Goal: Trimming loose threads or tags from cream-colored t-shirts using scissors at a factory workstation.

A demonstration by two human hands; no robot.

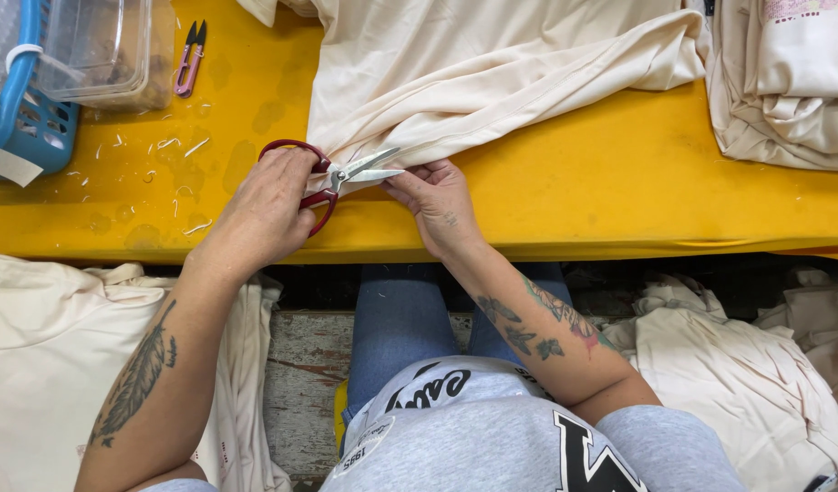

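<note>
My left hand [266,208] grips red-handled scissors [346,175], blades slightly apart and pointing right at the edge of a cream garment [492,73] spread on the yellow table [619,182]. My right hand [437,199] pinches the garment's lower edge right beside the blade tips. Both forearms are tattooed.
Small pink thread snips [190,60] lie at the far left beside a clear plastic box [104,50] and a blue basket [27,109]. Thread scraps dot the table's left part. Folded cream garments [788,82] sit far right; more cream piles [36,355] flank my lap.
</note>
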